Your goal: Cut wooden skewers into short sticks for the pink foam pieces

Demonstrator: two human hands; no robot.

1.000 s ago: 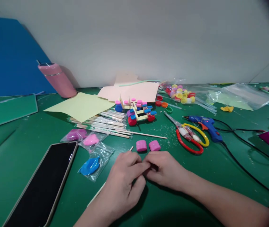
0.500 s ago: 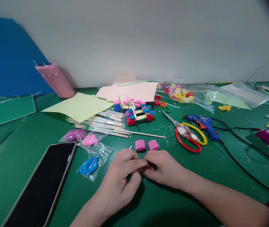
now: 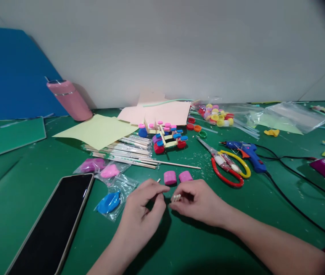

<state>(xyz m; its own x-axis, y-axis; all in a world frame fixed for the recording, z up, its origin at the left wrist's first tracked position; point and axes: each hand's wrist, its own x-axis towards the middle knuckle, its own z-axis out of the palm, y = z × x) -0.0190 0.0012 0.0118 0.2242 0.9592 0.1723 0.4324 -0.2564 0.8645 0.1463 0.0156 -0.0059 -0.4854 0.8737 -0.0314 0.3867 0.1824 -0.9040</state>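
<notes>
My right hand (image 3: pixel 198 202) pinches several short pale wooden stick pieces (image 3: pixel 176 198) between thumb and fingers, their cut ends facing left. Just to its left is my left hand (image 3: pixel 143 208), index finger stretched out and thumb apart, with nothing visible between them. Beyond the hands stand two pink bottle caps (image 3: pixel 169 178), side by side. The tip of another short stick piece (image 3: pixel 158 180) shows behind my left knuckles. Farther back are two small models of sticks with red and blue wheels (image 3: pixel 169 139).
On the right lie scissors (image 3: pixel 228 166) and a blue glue gun (image 3: pixel 245 152) with its black cord. Left are a phone (image 3: pixel 50 225), bagged blue clay (image 3: pixel 108 202) and wrapped wooden sticks (image 3: pixel 122 152). A pink bottle (image 3: pixel 71 100) leans at the back, and bagged caps (image 3: pixel 216 114) lie against the wall.
My hands have come apart a little; the fingertips met before. The stick pieces in my right hand now show. The view has shifted slightly.
</notes>
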